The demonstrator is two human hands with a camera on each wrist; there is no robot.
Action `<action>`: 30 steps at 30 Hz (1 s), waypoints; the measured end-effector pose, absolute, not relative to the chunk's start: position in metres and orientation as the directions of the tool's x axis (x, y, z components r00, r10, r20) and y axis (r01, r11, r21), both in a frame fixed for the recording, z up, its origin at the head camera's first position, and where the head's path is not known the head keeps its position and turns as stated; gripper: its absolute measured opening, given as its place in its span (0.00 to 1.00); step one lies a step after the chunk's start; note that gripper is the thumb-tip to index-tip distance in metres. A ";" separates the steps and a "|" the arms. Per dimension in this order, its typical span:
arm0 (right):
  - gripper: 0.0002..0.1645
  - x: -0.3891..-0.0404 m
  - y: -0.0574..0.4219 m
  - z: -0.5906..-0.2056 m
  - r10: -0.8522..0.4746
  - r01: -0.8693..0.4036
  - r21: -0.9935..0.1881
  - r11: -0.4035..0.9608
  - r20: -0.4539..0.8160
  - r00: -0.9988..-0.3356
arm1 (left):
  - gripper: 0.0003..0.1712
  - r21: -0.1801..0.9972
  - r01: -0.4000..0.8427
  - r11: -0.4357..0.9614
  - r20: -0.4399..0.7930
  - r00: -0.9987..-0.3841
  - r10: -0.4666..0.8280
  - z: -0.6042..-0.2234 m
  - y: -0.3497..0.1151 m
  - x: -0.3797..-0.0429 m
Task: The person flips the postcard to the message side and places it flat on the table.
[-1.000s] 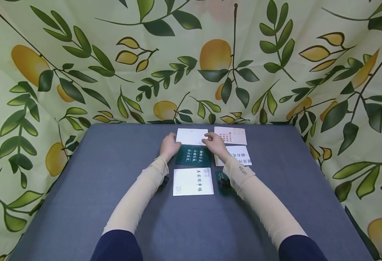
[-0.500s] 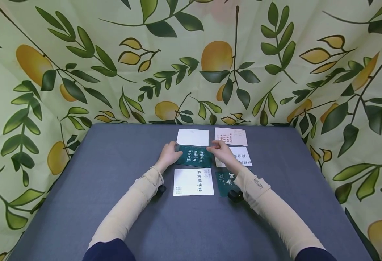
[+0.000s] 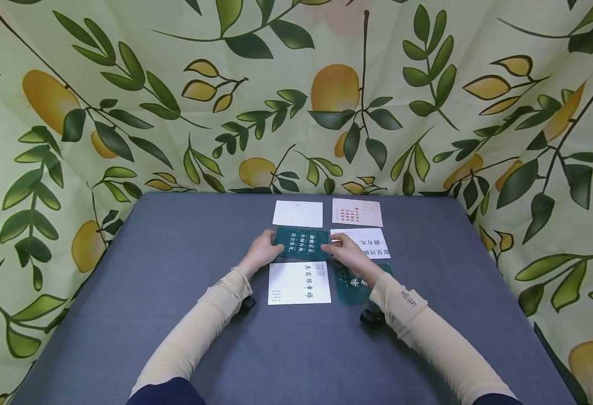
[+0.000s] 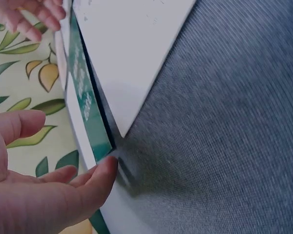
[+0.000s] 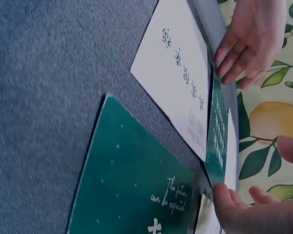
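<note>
A green card with white writing point(image 3: 302, 243) lies in the left column of cards, middle row. My left hand point(image 3: 261, 249) is at its left edge, and my right hand point(image 3: 345, 251) is at its right edge. In the left wrist view, the left fingertips point(image 4: 107, 168) come right to the corner of the green card point(image 4: 85, 90), with the thumb held apart. The right wrist view has a fingertip point(image 5: 220, 192) at the near corner of that card point(image 5: 218, 131), thumb also apart. Above it lies a plain white card point(image 3: 298, 214); below, a white card with black writing point(image 3: 296, 283).
The right column holds a pink card with red writing point(image 3: 357, 212), a white card with dark writing point(image 3: 374, 243) and another green card point(image 3: 349, 288), both partly behind the right hand and wrist. Grey cloth point(image 3: 185, 242) covers the table; a leaf-patterned curtain point(image 3: 276, 129) hangs behind.
Both hands have come from the sides of the plain white card down toward me, to the sides of the green card. The right hand has also shifted right, uncovering the pink card.
</note>
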State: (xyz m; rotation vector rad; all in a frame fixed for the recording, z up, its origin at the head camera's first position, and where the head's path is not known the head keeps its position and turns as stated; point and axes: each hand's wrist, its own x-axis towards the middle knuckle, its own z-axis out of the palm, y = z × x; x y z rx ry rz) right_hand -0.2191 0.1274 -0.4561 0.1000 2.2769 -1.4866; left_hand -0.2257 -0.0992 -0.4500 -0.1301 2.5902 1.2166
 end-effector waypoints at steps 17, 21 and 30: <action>0.36 -0.218 0.120 -0.461 -0.152 0.376 -0.885 0.276 -0.426 -0.892 | 0.35 0.800 -0.274 0.534 -0.331 -0.943 0.012 -0.452 -0.102 -0.224; 0.36 -0.219 0.119 -0.463 -0.142 0.388 -0.882 0.267 -0.435 -0.889 | 0.35 0.812 -0.276 0.515 -0.332 -0.943 0.018 -0.454 -0.102 -0.225; 0.35 -0.220 0.117 -0.463 -0.134 0.376 -0.893 0.248 -0.416 -0.899 | 0.34 0.832 -0.289 0.473 -0.341 -0.940 0.025 -0.456 -0.106 -0.226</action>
